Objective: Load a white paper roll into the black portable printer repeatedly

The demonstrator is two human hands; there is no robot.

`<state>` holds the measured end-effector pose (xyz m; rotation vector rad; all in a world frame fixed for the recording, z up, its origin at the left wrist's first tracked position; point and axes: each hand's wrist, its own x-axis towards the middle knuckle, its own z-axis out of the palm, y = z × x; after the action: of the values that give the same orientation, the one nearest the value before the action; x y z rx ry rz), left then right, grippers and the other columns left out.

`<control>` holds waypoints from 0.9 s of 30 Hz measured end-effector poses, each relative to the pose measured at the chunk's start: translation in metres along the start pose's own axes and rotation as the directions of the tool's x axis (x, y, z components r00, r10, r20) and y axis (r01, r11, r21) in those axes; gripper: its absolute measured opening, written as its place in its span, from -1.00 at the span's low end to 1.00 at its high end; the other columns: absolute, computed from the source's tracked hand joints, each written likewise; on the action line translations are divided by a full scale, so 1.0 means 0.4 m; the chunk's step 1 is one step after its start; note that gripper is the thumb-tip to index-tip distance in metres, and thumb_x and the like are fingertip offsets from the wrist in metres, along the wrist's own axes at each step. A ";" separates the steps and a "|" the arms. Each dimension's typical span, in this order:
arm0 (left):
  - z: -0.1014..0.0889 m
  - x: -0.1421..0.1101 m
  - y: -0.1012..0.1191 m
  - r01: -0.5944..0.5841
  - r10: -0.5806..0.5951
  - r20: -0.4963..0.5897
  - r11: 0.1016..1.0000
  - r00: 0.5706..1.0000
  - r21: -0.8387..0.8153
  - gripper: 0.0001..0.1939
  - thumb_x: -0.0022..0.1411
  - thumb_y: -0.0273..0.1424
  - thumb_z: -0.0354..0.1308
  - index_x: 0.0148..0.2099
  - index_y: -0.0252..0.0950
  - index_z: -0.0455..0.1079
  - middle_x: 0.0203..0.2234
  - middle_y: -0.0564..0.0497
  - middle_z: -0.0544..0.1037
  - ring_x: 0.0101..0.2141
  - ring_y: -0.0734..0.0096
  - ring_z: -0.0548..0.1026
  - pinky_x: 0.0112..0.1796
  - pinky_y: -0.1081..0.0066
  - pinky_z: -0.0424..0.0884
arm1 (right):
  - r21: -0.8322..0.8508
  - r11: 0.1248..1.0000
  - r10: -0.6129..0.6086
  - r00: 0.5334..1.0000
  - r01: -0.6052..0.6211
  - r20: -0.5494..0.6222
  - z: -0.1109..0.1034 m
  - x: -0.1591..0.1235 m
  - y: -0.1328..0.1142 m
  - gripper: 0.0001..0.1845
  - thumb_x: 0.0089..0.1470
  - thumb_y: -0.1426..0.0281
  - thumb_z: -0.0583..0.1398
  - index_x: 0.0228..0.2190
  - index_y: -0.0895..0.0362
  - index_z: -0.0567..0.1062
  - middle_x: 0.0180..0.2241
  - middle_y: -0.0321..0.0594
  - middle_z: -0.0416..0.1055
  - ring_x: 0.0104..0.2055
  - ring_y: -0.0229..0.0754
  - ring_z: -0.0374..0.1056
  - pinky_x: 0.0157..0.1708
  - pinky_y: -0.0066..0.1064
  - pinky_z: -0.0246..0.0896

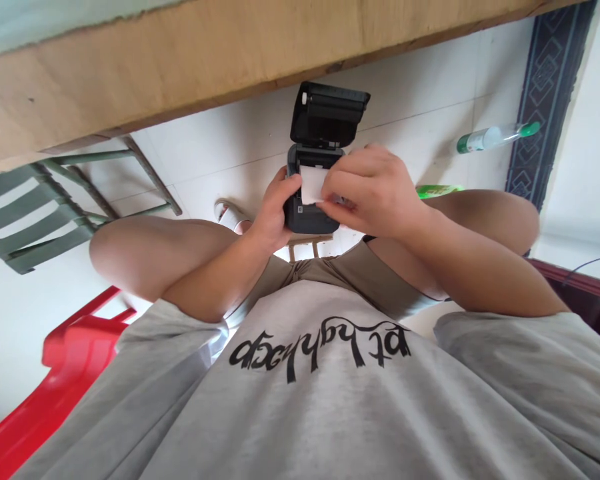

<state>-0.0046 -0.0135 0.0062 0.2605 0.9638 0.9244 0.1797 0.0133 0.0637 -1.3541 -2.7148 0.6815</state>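
Observation:
A small black label printer is held above my lap, its lid swung up and away from me. My left hand grips the printer's left side, the thumb lying over the top edge. White paper lies across the open compartment. My right hand is closed at the paper's right edge, pinching it between thumb and fingers. The curled fingers hide the right part of the compartment, and whether a roll sits beneath cannot be seen.
A wooden board edge runs across the top. On the tiled floor are a plastic bottle with a green cap and a green packet. A slatted green chair and a red plastic slide-like piece stand at left.

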 end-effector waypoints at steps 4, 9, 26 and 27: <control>-0.010 -0.002 -0.004 0.005 -0.003 -0.014 0.992 1.000 0.124 -0.55 0.01 -0.29 0.54 -0.10 -0.22 0.46 -0.32 0.07 0.53 -0.27 0.29 0.54 -0.22 0.31 0.43 | 0.173 0.977 -0.120 0.992 0.127 -0.049 -0.017 -0.019 0.012 -0.54 0.37 0.04 0.06 -0.28 0.07 0.58 -0.31 -0.21 0.57 -0.27 -0.24 0.36 -0.18 -0.27 0.09; -0.011 -0.008 -0.003 0.033 -0.034 0.000 0.983 0.999 0.178 -0.38 -0.13 -0.25 0.60 -0.02 -0.20 0.48 -0.18 -0.01 0.61 -0.02 0.00 0.63 -0.07 0.20 0.57 | 0.355 0.919 0.315 0.860 -0.171 -0.401 -0.086 -0.040 0.042 -0.67 0.31 0.14 0.12 -0.38 0.10 0.43 -0.38 -0.20 0.49 -0.34 -0.28 0.34 -0.25 -0.33 0.17; -0.044 0.017 -0.019 -0.009 -0.016 0.206 0.993 0.978 0.119 -0.31 -0.06 -0.08 0.67 0.04 -0.17 0.48 -0.19 0.01 0.66 -0.27 0.30 0.66 -0.34 0.37 0.64 | 0.485 0.850 0.203 0.978 -0.204 0.057 -0.036 -0.015 0.058 -0.23 0.22 0.03 0.21 0.32 0.17 0.30 0.30 0.02 0.37 0.26 -0.05 0.42 0.24 -0.15 0.44; -0.044 0.015 -0.018 -0.003 -0.020 0.205 0.994 0.979 0.113 -0.35 -0.01 -0.08 0.65 0.04 -0.17 0.49 -0.19 0.01 0.66 -0.29 0.32 0.65 -0.38 0.39 0.63 | 0.479 0.853 0.185 0.978 -0.207 0.094 -0.025 -0.010 0.056 -0.18 0.22 0.00 0.22 0.34 0.17 0.27 0.31 0.03 0.37 0.26 -0.03 0.42 0.25 -0.12 0.44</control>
<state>-0.0131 -0.0165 -0.0116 0.4390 0.8257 0.8185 0.2015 0.0256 0.0646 -1.4896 -2.2121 1.3190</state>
